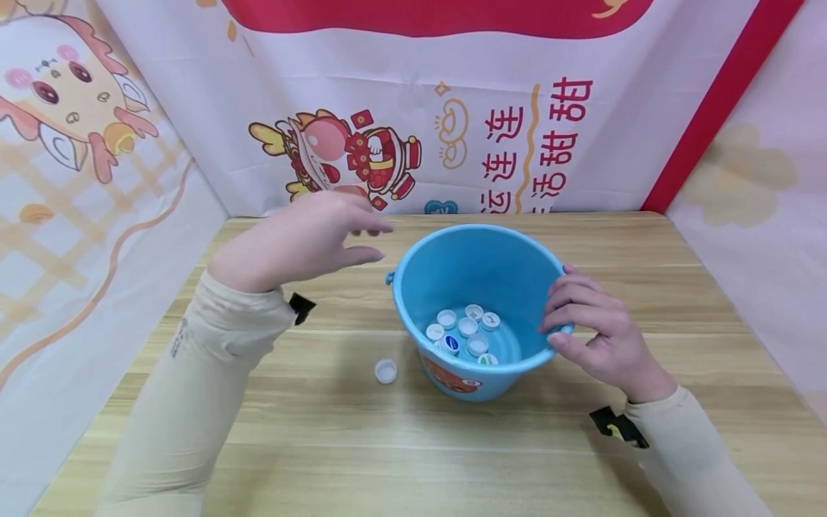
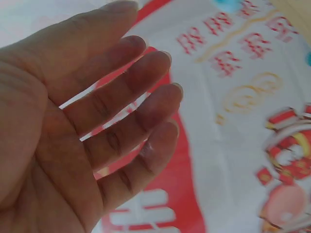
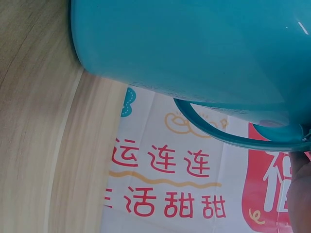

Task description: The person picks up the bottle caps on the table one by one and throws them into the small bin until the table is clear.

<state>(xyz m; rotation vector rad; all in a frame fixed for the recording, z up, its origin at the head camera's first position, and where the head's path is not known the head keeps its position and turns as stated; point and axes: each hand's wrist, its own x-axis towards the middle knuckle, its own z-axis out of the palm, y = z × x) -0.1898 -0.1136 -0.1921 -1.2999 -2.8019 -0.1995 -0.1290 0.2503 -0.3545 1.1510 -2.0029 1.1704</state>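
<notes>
A blue bucket stands on the table, tilted a little, with several bottle caps lying on its bottom. My right hand grips the bucket's right rim, fingers inside the wall and thumb at the outer edge. In the right wrist view the bucket's wall fills the top, and its handle hangs along the far side. My left hand hovers left of the bucket, touching nothing; its palm shows bare with fingers loosely extended. One white bottle cap lies on the table left of the bucket.
The wooden table runs back to a white printed cloth with red lettering and cartoon figures. Cloth walls rise at the left and right of the table.
</notes>
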